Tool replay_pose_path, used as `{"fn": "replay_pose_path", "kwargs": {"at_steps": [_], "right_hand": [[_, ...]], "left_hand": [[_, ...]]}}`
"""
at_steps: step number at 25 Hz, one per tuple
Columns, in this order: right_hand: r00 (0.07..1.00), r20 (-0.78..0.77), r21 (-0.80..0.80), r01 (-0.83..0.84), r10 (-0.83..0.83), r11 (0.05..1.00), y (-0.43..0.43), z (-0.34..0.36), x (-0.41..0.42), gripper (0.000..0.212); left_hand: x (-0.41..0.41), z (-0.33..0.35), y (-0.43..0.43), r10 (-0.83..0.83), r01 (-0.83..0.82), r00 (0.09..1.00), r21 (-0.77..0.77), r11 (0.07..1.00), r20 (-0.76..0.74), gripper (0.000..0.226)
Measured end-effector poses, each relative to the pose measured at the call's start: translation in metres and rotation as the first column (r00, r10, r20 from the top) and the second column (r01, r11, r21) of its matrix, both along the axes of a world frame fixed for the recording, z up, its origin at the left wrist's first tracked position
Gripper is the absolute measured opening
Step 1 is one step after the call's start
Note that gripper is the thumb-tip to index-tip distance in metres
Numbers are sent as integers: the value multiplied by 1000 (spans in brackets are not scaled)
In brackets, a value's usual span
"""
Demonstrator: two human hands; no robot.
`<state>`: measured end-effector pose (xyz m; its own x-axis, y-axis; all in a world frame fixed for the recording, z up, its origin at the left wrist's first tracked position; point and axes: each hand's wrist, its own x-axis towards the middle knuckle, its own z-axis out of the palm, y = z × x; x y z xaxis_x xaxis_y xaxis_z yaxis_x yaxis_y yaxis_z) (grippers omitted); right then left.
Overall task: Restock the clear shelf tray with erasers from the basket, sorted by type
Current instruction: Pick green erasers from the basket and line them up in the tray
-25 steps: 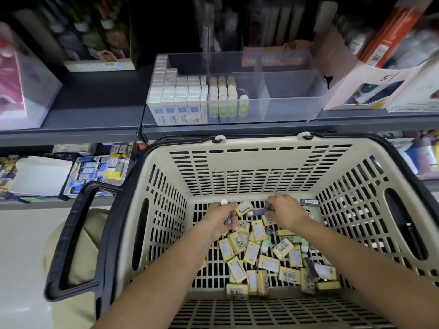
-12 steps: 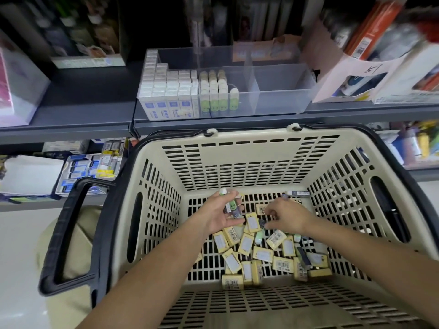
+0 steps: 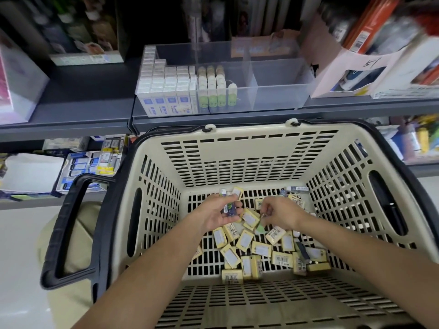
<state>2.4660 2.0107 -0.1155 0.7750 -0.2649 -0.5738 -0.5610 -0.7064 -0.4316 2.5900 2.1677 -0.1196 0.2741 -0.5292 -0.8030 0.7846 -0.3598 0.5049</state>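
A beige basket (image 3: 237,160) with a black rim holds several yellow boxed erasers (image 3: 244,241) scattered on its floor. My left hand (image 3: 221,213) holds a small bunch of erasers (image 3: 229,207), one with a green face and a dark blue sleeve. My right hand (image 3: 278,213) pinches a small green eraser (image 3: 260,226) just above the pile. On the shelf above stands the clear tray (image 3: 280,91). Its left section is packed with white and blue erasers (image 3: 166,91); green-faced erasers (image 3: 213,91) stand beside them.
The tray's right compartments hold nothing. A white cardboard box (image 3: 356,72) sits right of the tray, and a pink box (image 3: 14,86) stands at far left. The lower shelf carries boxed stationery (image 3: 90,162). The basket's black handle (image 3: 69,233) sticks out to the left.
My left hand turned palm up with the erasers it gathered. My right hand dropped onto the pile and pinched a green eraser. The view shifted slightly.
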Motion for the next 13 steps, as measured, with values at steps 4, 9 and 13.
{"fn": "replay_pose_path", "kwargs": {"at_steps": [4, 9, 13], "right_hand": [[916, 221, 176, 299, -333, 938, -6, 20, 18, 21], [873, 250, 429, 288, -419, 856, 13, 24, 14, 18], [919, 232, 457, 187, -320, 870, 11, 21, 14, 19]], "left_hand": [[1, 0, -2, -2, 2, 1000, -4, 1000, -26, 21], [-7, 3, -9, 55, -61, 996, -86, 994, -72, 17], [-7, 4, -10, 73, -74, 997, -54, 996, -35, 25]]}}
